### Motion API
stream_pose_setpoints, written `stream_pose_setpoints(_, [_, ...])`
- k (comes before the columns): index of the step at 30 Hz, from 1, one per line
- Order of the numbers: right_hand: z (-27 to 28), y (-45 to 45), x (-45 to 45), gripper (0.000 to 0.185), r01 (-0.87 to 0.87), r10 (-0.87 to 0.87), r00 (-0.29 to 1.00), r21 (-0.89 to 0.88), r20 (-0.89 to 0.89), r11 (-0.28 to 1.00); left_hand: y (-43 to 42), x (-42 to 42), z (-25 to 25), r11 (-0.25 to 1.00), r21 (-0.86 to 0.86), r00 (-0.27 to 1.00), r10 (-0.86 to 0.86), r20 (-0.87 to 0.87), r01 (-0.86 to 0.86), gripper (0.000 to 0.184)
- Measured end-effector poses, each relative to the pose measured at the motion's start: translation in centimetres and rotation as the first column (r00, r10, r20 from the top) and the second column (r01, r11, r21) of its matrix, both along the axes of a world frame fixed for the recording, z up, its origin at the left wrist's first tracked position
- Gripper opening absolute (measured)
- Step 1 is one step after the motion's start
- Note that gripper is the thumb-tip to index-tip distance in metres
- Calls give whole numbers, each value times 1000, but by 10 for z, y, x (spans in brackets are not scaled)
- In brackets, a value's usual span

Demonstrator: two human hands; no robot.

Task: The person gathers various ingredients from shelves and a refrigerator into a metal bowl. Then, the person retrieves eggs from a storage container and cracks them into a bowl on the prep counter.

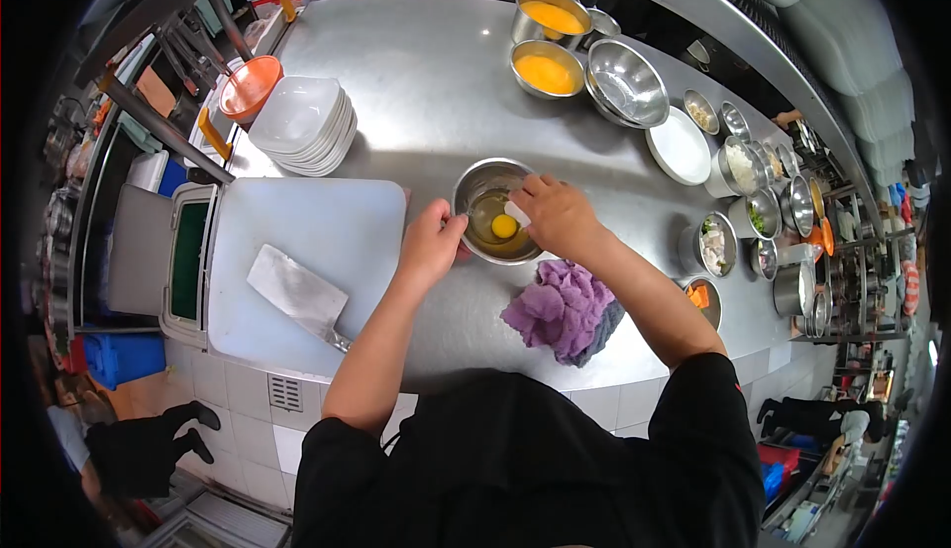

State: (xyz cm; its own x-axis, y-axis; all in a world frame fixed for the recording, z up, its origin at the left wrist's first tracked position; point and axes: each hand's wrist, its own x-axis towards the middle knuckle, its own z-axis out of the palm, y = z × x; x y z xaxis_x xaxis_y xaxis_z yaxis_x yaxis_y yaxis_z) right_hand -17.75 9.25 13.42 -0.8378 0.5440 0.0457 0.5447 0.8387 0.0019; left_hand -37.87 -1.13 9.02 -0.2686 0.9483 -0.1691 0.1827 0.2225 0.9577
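A steel bowl [463, 189] stands on the counter in front of me, with a yolk [503, 226] and clear egg white in it. My left hand [431, 241] pinches the bowl's left rim, thumb on the edge. Over the right side of the bowl is my right hand [557, 213], closed on a white piece of eggshell [517, 214]. A crumpled purple cloth [560, 305] lies just below the bowl, with a dark grey cloth partly under it.
Left are a white cutting board [381, 211] bearing a cleaver [297, 290], and stacked white dishes [297, 117]. At the back are containers of orange-yellow liquid [547, 72] and a steel bowl [629, 82]. Several ingredient bowls line the right edge. Two other people stand farther off.
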Motion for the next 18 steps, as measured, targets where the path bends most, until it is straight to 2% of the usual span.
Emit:
stream_pose_setpoints(2, [0,0,0,52,-7,7,999,0,39,1000,1,1,1,999,-38,995,0,98,4,26])
stream_pose_setpoints(4, [0,0,-2,41,-4,3,998,18,68,1000,1,2,3,999,-34,995,1,102,2,26])
stream_pose_setpoints(8, [-1,-1,-6,40,1,-1,999,8,47,1000,3,3,2,1000,-18,992,10,128,-8,25])
stream_pose_setpoints(14, [-4,-2,-14,39,-11,16,998,-94,59,996,3,3,15,998,-61,998,10,69,-6,24])
stream_pose_setpoints(18, [-9,-4,-18,41,-47,46,999,-146,-7,988,5,5,18,998,-64,998,5,60,-1,23])
